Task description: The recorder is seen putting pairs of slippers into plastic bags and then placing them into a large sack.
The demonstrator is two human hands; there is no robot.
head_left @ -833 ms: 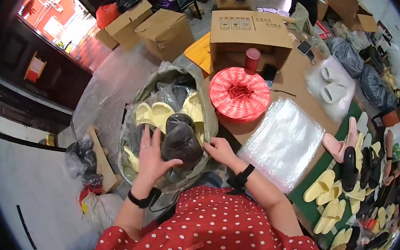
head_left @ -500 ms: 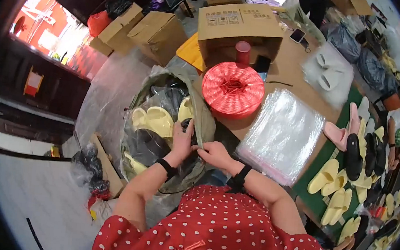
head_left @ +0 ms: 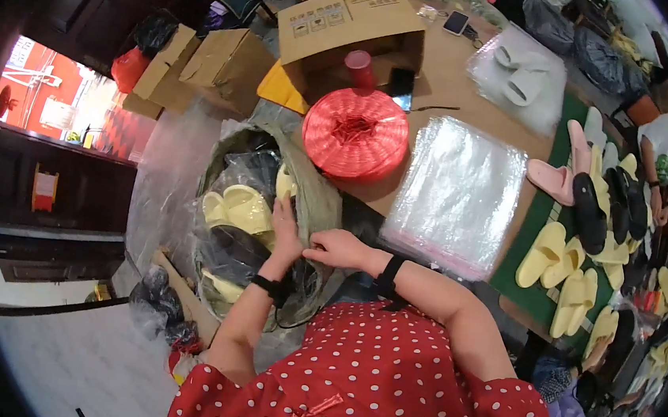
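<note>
Head view.
Sack (head_left: 323, 206), grey-green, one, beside the counter (head_left: 449, 93); contents: yellow slippers (head_left: 245, 209) and dark pieces in clear plastic, tops exposed.
Left hand (head_left: 287, 232): within the sack's mouth, fingers extended, near the yellow slippers; whether the grip has hold of anything, cannot tell.
Right hand (head_left: 340, 249): grip clenched on the sack's right rim, just beside the left hand.
On the counter: red twine spool (head_left: 354, 156); stack of clear plastic bags (head_left: 454, 195), right of spool; cardboard box (head_left: 350, 21), beyond spool; white slippers (head_left: 524, 84), on clear plastic, far side.
</note>
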